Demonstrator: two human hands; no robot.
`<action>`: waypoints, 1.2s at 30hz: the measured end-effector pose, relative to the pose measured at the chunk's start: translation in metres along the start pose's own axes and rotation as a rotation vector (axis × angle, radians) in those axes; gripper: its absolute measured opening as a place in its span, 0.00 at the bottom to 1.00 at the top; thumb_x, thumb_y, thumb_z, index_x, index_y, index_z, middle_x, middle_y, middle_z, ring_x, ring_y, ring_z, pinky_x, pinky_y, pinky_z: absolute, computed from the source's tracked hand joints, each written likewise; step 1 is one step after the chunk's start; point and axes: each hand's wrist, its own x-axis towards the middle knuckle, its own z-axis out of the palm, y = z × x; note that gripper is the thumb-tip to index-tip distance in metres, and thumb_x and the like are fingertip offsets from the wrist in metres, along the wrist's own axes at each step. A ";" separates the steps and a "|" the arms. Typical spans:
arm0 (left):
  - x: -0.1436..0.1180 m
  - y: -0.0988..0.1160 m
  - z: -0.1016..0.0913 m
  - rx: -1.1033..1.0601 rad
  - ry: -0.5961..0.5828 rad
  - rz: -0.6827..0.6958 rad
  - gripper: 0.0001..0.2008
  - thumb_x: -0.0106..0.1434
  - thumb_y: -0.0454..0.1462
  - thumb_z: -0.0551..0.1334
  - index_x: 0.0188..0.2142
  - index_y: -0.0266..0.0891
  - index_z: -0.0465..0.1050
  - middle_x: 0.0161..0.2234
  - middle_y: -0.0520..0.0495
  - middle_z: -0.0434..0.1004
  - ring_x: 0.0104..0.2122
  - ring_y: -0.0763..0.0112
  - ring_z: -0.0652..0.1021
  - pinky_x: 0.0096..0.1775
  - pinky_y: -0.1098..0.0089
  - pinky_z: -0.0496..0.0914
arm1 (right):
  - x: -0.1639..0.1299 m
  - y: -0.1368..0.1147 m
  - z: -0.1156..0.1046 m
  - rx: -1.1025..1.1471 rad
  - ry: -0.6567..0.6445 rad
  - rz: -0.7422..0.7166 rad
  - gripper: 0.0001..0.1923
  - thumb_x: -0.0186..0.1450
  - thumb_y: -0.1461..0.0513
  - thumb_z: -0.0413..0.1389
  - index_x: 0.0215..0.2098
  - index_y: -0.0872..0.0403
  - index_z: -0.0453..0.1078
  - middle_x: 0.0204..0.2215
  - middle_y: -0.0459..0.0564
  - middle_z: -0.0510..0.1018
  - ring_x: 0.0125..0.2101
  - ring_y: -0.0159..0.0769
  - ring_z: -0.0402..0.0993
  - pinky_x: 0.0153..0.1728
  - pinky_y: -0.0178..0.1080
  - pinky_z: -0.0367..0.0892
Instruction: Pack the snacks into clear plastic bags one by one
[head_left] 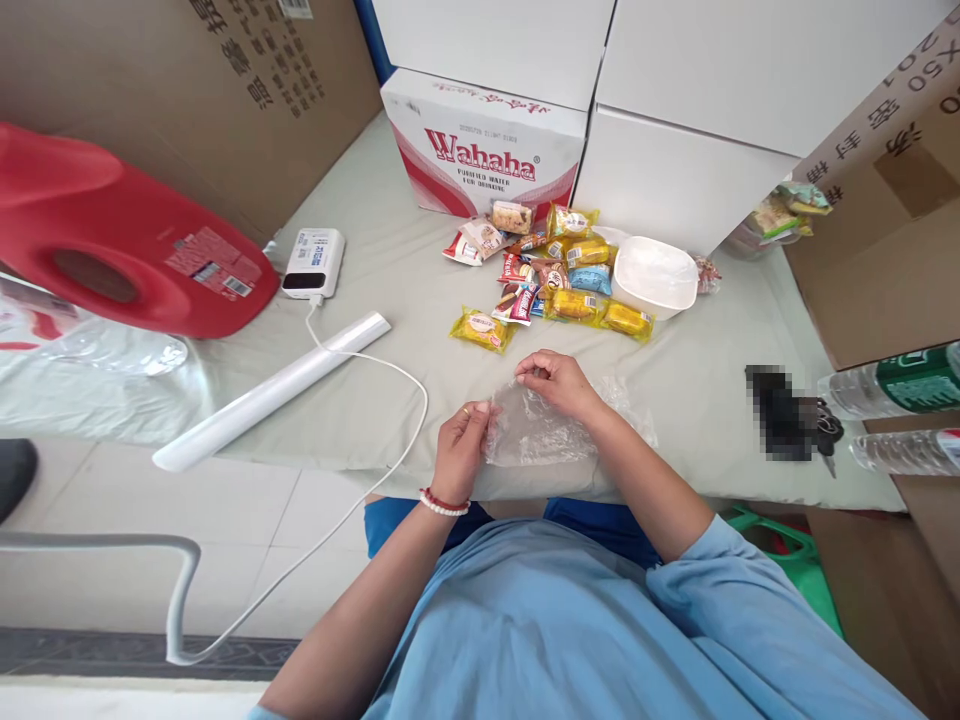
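Near the front edge of the cloth-covered surface lies a clear plastic bag, crinkled and see-through. My left hand pinches its left edge between thumb and fingers. My right hand is closed on the bag's upper edge, the forearm crossing over its right part. Just beyond my hands is a yellow-wrapped snack. Behind it sits a pile of packaged snacks in yellow, red, blue and brown wrappers. To the right of the pile stands a white plastic bowl.
A Wahaha water carton stands behind the snacks. On the left are a red jug, a white power bank with a cable, and a white roll. Keys and water bottles lie at the right.
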 end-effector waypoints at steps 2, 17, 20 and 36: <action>0.001 0.002 0.002 0.033 0.002 0.000 0.14 0.61 0.48 0.69 0.32 0.39 0.79 0.22 0.54 0.69 0.22 0.76 0.64 0.26 0.73 0.58 | 0.001 -0.003 -0.001 -0.032 -0.017 -0.020 0.09 0.63 0.65 0.61 0.42 0.54 0.79 0.38 0.46 0.75 0.26 0.27 0.63 0.34 0.34 0.64; -0.007 -0.001 -0.001 0.366 -0.075 0.332 0.03 0.61 0.36 0.68 0.33 0.44 0.82 0.30 0.49 0.75 0.27 0.70 0.71 0.34 0.70 0.64 | 0.005 -0.015 -0.008 -0.053 -0.285 -0.209 0.14 0.63 0.64 0.63 0.48 0.51 0.78 0.52 0.52 0.72 0.33 0.31 0.67 0.35 0.36 0.66; -0.009 0.000 -0.001 0.462 -0.092 0.391 0.05 0.63 0.36 0.65 0.34 0.44 0.81 0.31 0.49 0.74 0.28 0.70 0.72 0.36 0.69 0.66 | 0.004 -0.018 -0.007 -0.072 -0.310 -0.245 0.07 0.65 0.64 0.62 0.41 0.53 0.79 0.49 0.51 0.74 0.39 0.34 0.72 0.40 0.36 0.68; 0.000 0.007 0.006 0.105 -0.133 -0.019 0.17 0.59 0.51 0.68 0.32 0.38 0.76 0.23 0.54 0.71 0.24 0.75 0.69 0.29 0.72 0.62 | -0.025 -0.023 -0.010 -0.152 -0.183 -0.395 0.12 0.73 0.56 0.56 0.39 0.52 0.78 0.36 0.51 0.79 0.34 0.33 0.76 0.38 0.35 0.69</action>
